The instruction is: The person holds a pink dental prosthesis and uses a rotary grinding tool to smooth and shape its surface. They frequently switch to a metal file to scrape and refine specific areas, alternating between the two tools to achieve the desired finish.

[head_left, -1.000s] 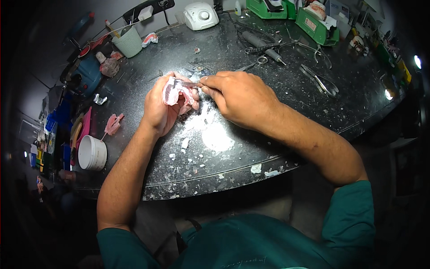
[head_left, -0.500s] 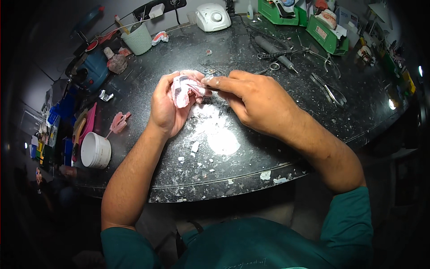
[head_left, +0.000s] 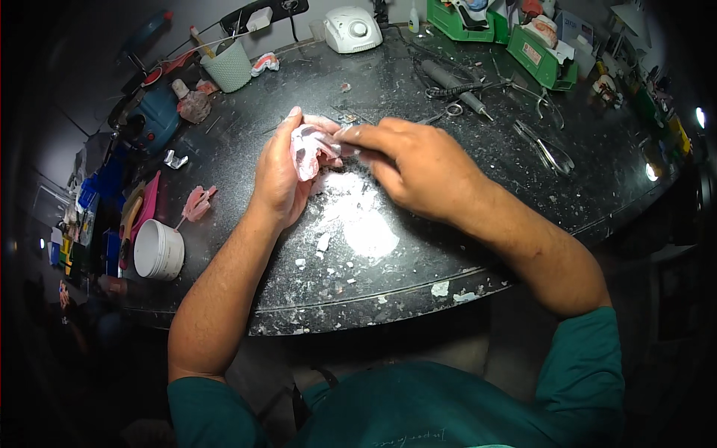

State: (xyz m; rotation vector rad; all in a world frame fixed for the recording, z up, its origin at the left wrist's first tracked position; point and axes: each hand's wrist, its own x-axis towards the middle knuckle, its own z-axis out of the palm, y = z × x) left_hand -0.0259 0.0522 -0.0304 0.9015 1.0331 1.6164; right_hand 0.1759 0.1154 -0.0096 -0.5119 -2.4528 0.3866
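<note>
A pink dental piece coated with white plaster, curved like a denture, rests in my left hand. My left fingers wrap behind it, with the thumb raised along its upper left side. Against its right side, the closed fingers of my right hand come in from the right, the index finger stretched toward the piece. Something thin seems to lie under those fingers, but motion blur and the fingers hide what it is. Below the hands, white powder and plaster crumbs lie on the dark bench top.
A white tub and a pink piece on a stem stand left of my forearm. Pliers and a grey corded handpiece lie at right. Farther back are a white control box, a textured cup and green bins.
My left thumb has lifted off the dental piece and points up. The piece has turned slightly and shifted a little right; my right fingers have moved slightly along its side.
</note>
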